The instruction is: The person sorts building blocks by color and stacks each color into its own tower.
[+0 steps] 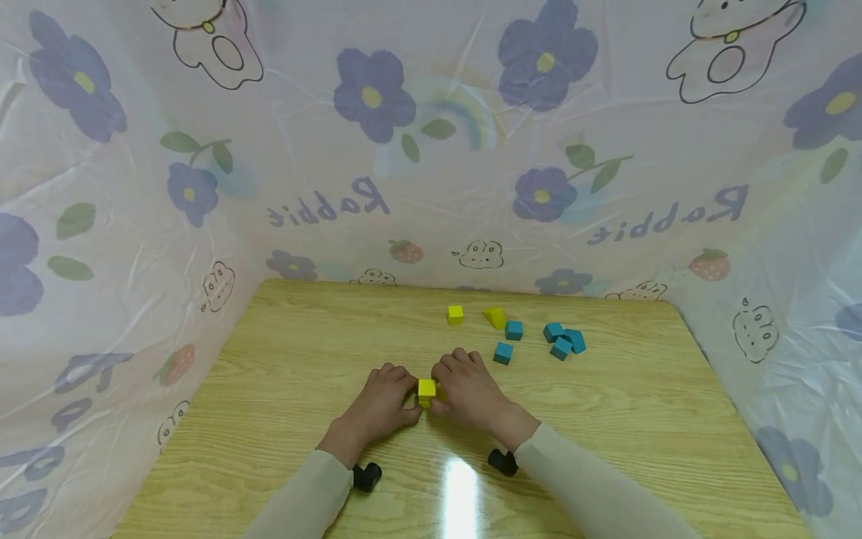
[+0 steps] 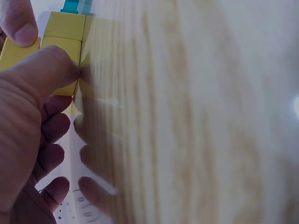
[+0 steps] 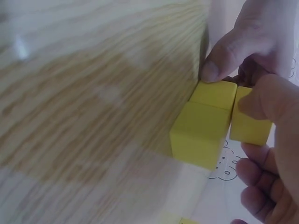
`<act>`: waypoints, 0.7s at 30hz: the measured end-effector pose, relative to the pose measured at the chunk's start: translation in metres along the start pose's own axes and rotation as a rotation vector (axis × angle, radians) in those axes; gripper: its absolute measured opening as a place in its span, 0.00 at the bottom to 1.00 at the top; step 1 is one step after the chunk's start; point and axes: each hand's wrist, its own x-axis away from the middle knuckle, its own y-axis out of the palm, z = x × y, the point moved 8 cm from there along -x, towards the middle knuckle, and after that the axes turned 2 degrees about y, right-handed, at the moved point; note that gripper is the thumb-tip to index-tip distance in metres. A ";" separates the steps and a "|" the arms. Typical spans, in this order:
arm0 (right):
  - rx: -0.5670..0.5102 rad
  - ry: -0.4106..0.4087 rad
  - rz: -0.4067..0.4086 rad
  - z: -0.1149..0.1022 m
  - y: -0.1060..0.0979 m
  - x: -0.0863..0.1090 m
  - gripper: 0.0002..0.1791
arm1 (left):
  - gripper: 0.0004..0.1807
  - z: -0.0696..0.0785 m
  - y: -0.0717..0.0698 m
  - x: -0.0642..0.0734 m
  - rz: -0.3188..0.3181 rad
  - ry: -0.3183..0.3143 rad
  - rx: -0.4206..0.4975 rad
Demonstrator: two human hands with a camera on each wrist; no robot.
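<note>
Between both hands, low over the table, is a small group of yellow blocks. My left hand point(image 1: 385, 403) pinches a lower yellow cube point(image 3: 216, 94) with its thumb and finger. Beside that cube, on the table, stands another yellow block point(image 3: 198, 135), touching it. My right hand point(image 1: 469, 389) pinches an upper yellow cube point(image 1: 427, 388) directly above the lower one. In the right wrist view a thin gap shows between upper and lower cube. The right hand's fingers hide part of the group in the head view.
Behind the hands lie a single yellow cube point(image 1: 455, 315), a yellow triangular block point(image 1: 496, 318) and several blue blocks point(image 1: 515, 330), some clustered to the right. The wooden table point(image 1: 303, 337) is bordered by a printed curtain point(image 1: 431, 172). Black wrist devices point(image 1: 367, 477) hang under the sleeves.
</note>
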 end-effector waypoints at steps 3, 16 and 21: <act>0.018 -0.002 -0.002 0.000 0.001 0.000 0.17 | 0.20 0.000 0.000 0.000 0.003 -0.001 0.001; 0.055 -0.014 -0.011 0.000 0.001 0.001 0.18 | 0.19 0.000 0.001 -0.001 0.003 0.003 -0.016; 0.067 -0.020 -0.018 0.000 0.002 0.000 0.19 | 0.18 0.002 0.000 -0.001 0.010 0.017 -0.053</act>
